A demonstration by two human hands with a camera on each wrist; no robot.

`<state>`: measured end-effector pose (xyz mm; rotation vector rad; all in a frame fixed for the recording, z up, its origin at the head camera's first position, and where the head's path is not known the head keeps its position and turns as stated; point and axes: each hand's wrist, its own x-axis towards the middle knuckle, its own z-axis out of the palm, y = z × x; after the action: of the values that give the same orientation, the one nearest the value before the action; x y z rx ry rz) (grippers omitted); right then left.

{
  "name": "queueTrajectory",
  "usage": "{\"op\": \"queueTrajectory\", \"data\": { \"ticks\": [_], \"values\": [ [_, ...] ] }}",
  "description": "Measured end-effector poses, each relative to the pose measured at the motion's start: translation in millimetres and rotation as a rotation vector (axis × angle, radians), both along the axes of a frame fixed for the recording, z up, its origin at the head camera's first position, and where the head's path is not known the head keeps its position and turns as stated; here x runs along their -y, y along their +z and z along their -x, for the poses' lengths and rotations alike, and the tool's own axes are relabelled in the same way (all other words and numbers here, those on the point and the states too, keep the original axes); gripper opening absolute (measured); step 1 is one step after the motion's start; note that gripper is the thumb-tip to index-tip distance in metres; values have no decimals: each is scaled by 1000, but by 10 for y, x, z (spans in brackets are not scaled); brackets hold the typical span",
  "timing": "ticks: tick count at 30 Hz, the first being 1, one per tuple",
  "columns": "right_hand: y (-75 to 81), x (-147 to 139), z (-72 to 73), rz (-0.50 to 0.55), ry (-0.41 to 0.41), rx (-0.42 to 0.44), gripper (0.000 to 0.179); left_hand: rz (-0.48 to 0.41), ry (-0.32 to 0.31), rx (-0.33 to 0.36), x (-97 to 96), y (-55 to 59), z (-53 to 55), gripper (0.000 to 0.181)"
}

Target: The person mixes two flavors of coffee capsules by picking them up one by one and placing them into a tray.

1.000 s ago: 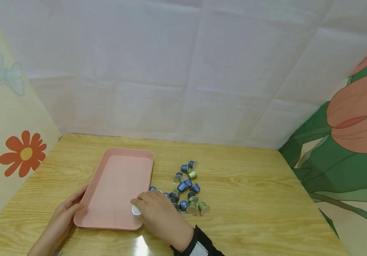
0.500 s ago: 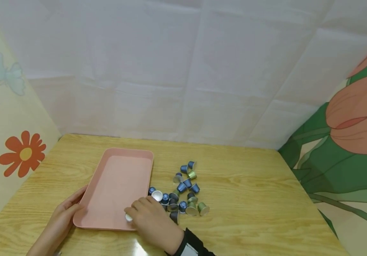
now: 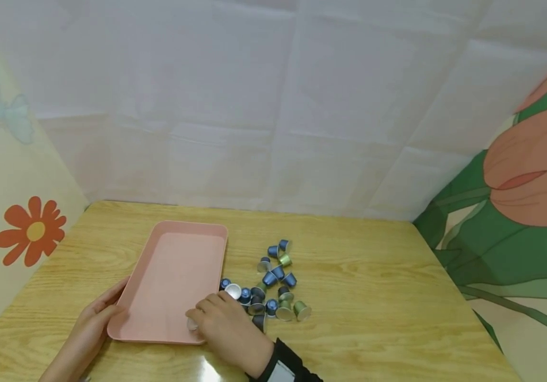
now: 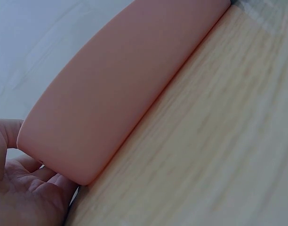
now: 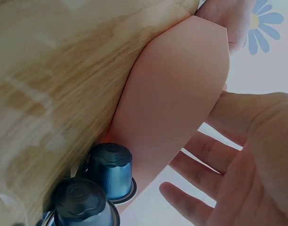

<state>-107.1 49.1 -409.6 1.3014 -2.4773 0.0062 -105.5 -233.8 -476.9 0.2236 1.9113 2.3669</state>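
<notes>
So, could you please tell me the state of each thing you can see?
Pink tray: resting on the table, held.
Left hand: holding the tray's near left part.
Right hand: reaching over the tray's right rim.
Pale capsule: at the right fingertips; whether gripped, unclear.
White-faced capsule: beside the tray, pale face up.
Rightmost blue capsule: on its side.
Other capsules: loose on the table.

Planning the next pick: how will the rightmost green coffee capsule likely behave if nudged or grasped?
That green coffee capsule probably rolls in a curve, since its tipped body tapers from a wide rim. Its smooth, metallic-looking side may slip in a loose pinch.
</notes>
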Motion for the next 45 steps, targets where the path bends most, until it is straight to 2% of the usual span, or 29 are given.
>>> {"op": "queueTrajectory", "data": {
  "ticks": [11,17,21,24,34,45],
  "values": [
    [11,3,-10,7,-1,-25,19,-9,-12,-13,2,6,-3,52],
    [107,-32,-54,31,-16,-42,20,-1,-10,0,7,2,-6,53],
    [176,-81,-85,28,-47,-12,23,-12,-8,-12,4,-3,-2,52],
    [208,-153,-100,22,-62,9,26,-35,-5,-26,3,-15,6,50],
    [246,-526,-123,12,-122,-17,30,-35,-11,-22,-1,-2,20,51],
    [295,-930,-109,52,-232,79,34,-37,-7,-29,-2,-7,19,51]
  ]
}}
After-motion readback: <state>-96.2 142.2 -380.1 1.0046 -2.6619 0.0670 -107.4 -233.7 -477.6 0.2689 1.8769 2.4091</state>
